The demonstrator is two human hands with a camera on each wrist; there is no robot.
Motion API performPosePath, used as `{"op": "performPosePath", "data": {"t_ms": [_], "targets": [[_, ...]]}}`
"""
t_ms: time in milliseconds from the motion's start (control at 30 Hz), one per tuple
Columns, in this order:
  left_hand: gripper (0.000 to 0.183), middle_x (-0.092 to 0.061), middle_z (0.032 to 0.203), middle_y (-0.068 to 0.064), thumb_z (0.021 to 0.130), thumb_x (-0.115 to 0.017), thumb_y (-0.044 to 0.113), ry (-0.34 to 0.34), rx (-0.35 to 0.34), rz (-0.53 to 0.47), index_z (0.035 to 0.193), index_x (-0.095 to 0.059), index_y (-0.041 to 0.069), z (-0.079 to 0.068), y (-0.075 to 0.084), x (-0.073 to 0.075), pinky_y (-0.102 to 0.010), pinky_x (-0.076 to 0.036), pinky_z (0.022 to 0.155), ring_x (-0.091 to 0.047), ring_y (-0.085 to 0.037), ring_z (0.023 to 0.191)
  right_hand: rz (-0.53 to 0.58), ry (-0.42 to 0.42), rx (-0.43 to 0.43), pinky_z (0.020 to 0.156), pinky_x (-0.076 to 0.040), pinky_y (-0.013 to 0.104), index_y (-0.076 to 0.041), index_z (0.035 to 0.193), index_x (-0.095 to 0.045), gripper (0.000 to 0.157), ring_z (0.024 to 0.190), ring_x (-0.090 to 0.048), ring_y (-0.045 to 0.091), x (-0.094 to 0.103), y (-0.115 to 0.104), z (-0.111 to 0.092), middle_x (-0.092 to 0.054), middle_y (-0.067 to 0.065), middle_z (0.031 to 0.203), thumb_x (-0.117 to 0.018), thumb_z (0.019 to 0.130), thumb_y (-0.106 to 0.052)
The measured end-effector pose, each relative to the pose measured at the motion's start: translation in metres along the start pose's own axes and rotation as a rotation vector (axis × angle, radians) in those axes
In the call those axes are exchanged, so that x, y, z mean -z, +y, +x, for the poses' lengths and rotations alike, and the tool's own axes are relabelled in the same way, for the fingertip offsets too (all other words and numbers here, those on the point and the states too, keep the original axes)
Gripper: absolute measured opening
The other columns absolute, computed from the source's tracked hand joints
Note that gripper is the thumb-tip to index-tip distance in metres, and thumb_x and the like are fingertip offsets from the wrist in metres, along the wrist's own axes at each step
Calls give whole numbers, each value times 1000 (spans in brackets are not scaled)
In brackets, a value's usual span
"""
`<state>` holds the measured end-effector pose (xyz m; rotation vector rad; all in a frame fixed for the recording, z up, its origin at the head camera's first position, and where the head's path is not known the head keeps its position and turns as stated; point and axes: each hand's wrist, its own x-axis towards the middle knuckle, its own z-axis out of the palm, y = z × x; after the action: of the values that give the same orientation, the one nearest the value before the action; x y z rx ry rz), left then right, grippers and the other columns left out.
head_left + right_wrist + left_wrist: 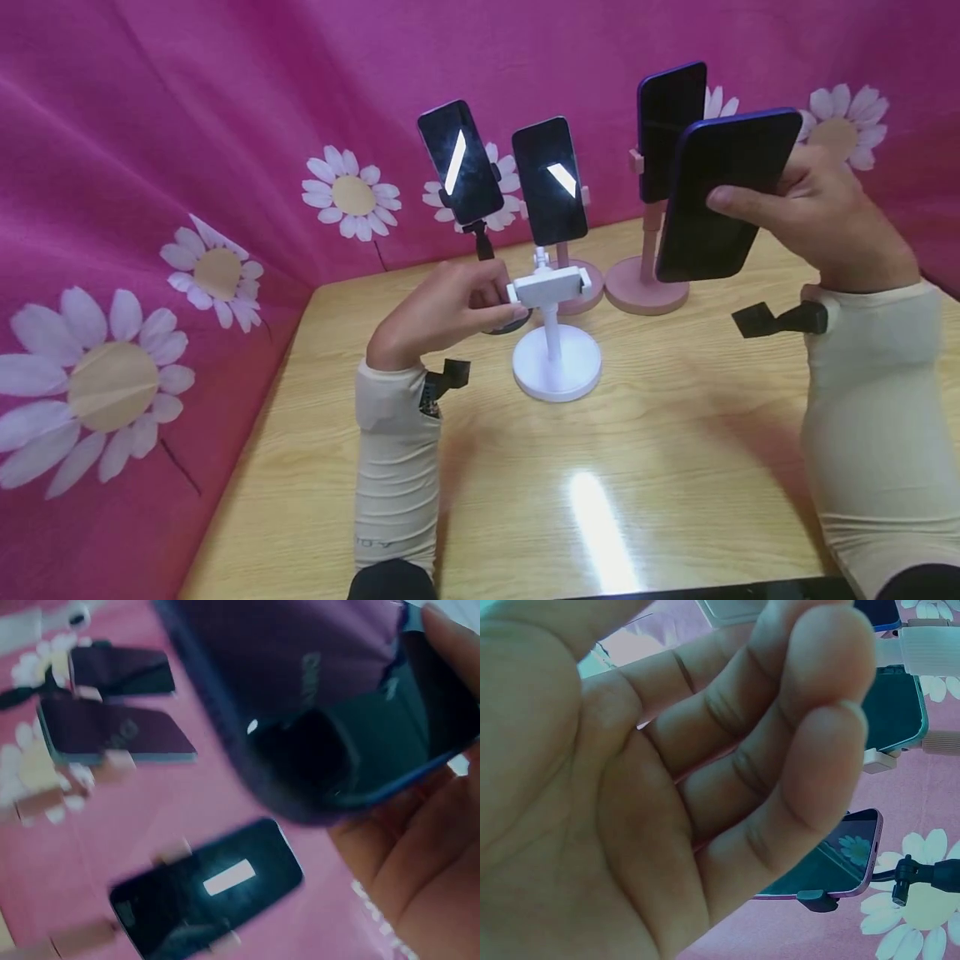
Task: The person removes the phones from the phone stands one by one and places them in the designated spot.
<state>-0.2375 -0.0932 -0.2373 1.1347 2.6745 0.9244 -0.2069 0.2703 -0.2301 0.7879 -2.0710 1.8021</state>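
**A right hand [836, 212] holding a blue-edged phone [708, 246], a left hand [442, 312] working at a white stand [558, 371]**

The right hand is gripping the blue-edged phone, its thumb lying across the dark screen and its fingers tucking behind (most of them hiding from where I'm standing). That phone is tilting in the air above the wooden table [487, 517], to the right of the white stand and apart from its clamp [551, 288]. The left hand is pinching the left end of that clamp between thumb and curled fingers, while the round base is resting flat on the wood. Farther back, a black stand [483, 245], a middle pink stand [596, 287] and a right pink stand [645, 292] are each propping up another phone. White streaks are glaring off the left and middle screens, and pink cloth [247, 100] with big daisies [352, 196] is hanging behind.
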Motion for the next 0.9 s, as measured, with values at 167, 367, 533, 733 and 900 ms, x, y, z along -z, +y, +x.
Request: {"op": "performPosePath", "data": {"t_ms": [167, 367, 533, 733, 900], "targets": [[22, -68, 81, 3, 86, -74, 27, 1, -16, -7, 98, -61, 14, 0, -1, 0, -29, -55, 69, -64, -15, 70, -233, -2, -162, 80, -41, 27, 8, 112, -65, 21, 103, -51, 22, 25, 2, -5, -70, 9, 96, -58, 94, -1], [22, -68, 81, 0, 86, -74, 28, -3, -23, -18, 97, -61, 14, 0, -1, 1, -30, -55, 69, -64, -16, 70, -309, -39, -307, 82, -37, 28, 2, 117, -65, 25, 107, -49, 18, 48, 15, -6, -70, 2, 102, -58, 96, -10], [22, -67, 80, 4, 86, -74, 28, -1, -23, -18, 98, -61, 15, -1, -1, 1, -30, -55, 69, -64, -16, 70, -381, -47, -446, 84, -30, 37, -2, 113, -69, 27, 103, -45, 14, 60, 23, -6, -70, -2, 94, -59, 97, -22], [23, -67, 81, 5, 86, -74, 28, -4, -19, -16, 99, -61, 14, -1, 0, 2, -30, -55, 70, -65, -17, 72, -551, -9, -538, 60, -34, 38, -2, 75, -58, 40, 70, -44, 20, 72, 32, -7, -52, -1, 67, -63, 93, -37], [23, -67, 80, 5, 86, -74, 27, -4, -12, -11, 99, -61, 15, -1, 1, 1, -30, -55, 70, -64, -15, 71, -638, -8, -641, 49, -35, 34, -1, 69, -51, 56, 58, -43, 20, 84, 48, -5, -43, -2, 60, -61, 90, -51]]}}
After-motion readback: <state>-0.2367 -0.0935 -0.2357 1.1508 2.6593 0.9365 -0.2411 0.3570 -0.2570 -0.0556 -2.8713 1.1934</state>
